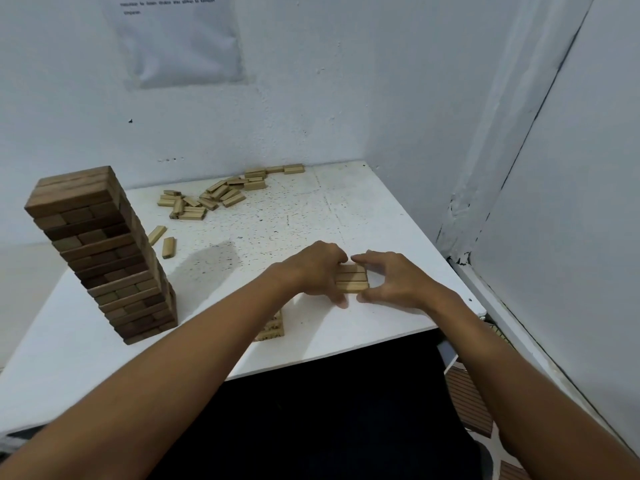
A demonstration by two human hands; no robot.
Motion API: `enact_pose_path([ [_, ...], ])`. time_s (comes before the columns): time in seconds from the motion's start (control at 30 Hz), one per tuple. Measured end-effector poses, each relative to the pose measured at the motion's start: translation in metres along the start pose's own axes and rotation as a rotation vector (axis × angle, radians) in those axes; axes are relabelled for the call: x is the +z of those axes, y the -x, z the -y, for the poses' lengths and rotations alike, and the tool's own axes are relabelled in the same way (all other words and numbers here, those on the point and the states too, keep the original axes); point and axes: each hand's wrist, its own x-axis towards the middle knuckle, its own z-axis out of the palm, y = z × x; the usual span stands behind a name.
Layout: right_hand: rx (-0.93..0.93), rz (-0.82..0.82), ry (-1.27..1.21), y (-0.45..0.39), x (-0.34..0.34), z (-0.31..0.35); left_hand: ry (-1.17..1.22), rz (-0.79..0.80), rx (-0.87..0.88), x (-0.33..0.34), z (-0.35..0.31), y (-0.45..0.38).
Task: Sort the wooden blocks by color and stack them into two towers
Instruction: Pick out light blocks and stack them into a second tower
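My left hand [317, 271] and my right hand [391, 280] meet over a small set of light blocks [351, 278] lying side by side near the front right part of the white table [311, 209]. The left hand's fingers curl round the set's left end, thumb at the near side, and the right hand pinches it from the other end, forefinger at the far edge and thumb at the near edge; both hands are grasping the set. Whether the set sits on the table or on more blocks beneath it, I cannot tell.

On the left part of the table stands the dark tower [100, 251], tall, its layers crossing one another and a little uneven. Toward the far edge, close to the wall [346, 81], lies a loose pile of light blocks [221, 194], scattered at all angles. Two stray light blocks [162, 240] lie apart from it, just beside the dark tower. Under my left forearm another small stack of light blocks [272, 329] shows in part, near the front edge.

A sheet of paper [180, 39] hangs on the wall above the table
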Motion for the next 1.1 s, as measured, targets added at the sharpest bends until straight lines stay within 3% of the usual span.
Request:
enact_pose_path([
  [0.57,-0.022,-0.128,-0.063,0.005,0.005,0.000,0.062,-0.081,0.077,-0.001,0.010,-0.004],
  [0.8,-0.159,-0.179,-0.098,-0.001,-0.003,0.028,0.116,-0.183,0.108,-0.027,0.021,0.015],
  [1.1,-0.364,-0.061,-0.116,-0.015,0.020,0.095,0.381,-0.345,0.009,-0.037,0.069,0.092],
])
